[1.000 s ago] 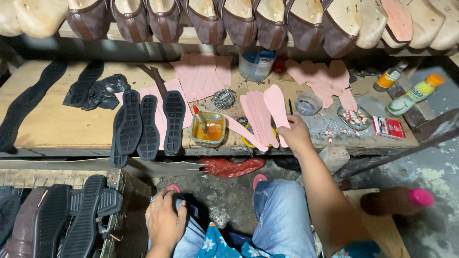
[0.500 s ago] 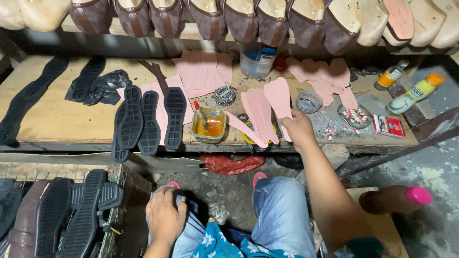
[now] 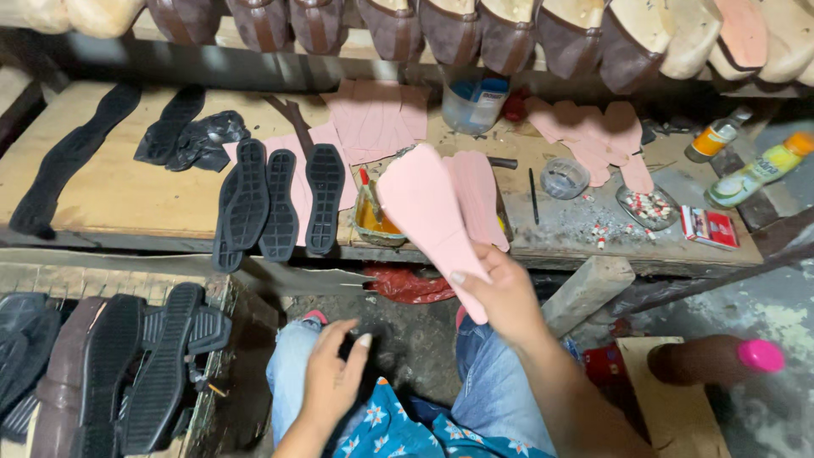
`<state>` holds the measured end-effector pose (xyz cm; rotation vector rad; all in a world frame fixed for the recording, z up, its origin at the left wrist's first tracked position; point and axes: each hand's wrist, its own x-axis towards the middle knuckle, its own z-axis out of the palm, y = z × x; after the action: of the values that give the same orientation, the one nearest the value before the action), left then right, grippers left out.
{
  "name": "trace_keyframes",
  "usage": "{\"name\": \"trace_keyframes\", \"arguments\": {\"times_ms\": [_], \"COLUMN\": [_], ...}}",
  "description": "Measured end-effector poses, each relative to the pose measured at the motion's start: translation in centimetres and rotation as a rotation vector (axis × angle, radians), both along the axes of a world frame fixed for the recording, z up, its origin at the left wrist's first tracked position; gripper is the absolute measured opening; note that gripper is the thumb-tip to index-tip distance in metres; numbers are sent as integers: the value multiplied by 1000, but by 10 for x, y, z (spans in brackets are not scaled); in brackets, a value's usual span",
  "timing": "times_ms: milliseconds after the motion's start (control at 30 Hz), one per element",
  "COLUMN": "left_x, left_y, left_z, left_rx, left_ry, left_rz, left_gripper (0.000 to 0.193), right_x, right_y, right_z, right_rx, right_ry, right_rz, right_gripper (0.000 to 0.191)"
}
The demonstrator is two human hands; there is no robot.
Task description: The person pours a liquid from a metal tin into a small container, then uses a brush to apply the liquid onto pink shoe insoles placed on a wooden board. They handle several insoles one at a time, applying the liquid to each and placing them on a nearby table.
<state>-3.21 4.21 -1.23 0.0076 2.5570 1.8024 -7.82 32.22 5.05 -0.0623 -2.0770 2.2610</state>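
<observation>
**Right now — insole in your right hand, left hand free below it**

Your right hand (image 3: 500,293) is closed on the narrow end of a pink insole (image 3: 428,216), thumb on the face and fingers behind. The insole sits at frame centre, lifted off the bench. Its long axis runs diagonally — wide end toward upper left, narrow end down-right into your grip. A second pink piece (image 3: 476,197) shows just behind it; I can't tell whether you're holding that one too or it lies on the bench.

Your left hand (image 3: 332,377) is open and empty, fingers spread, in the lower centre-left over your knee. It is apart from the insole, which lies up and to the right of it. So the right hand is on the piece and the left is the nearer free one, closest to the narrow end.

Around it: glue tin (image 3: 375,222) just left of the wide end, three black outsoles (image 3: 280,203) further left on the wooden bench (image 3: 102,191), more pink cutouts (image 3: 377,119) at upper centre.
</observation>
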Motion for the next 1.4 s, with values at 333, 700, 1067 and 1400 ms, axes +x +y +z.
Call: {"name": "trace_keyframes", "arguments": {"times_ms": [333, 700, 1067, 1400], "left_x": [-5, 2, 14, 23], "left_y": [20, -5, -2, 43], "left_z": [56, 55, 50, 55], "left_rx": [683, 814, 902, 755], "left_ry": [-148, -142, -218, -185], "left_rz": [-36, 39, 88, 40], "left_gripper": [28, 24, 28, 31], "right_x": [53, 61, 69, 100], "right_y": [-89, -121, -125, -90], "right_z": [-29, -48, -43, -23], "right_rx": [-164, -159, -73, 531], "right_ry": [-156, -137, -107, 130], "right_rz": [210, 267, 264, 415], "right_gripper": [36, 26, 31, 90]}}
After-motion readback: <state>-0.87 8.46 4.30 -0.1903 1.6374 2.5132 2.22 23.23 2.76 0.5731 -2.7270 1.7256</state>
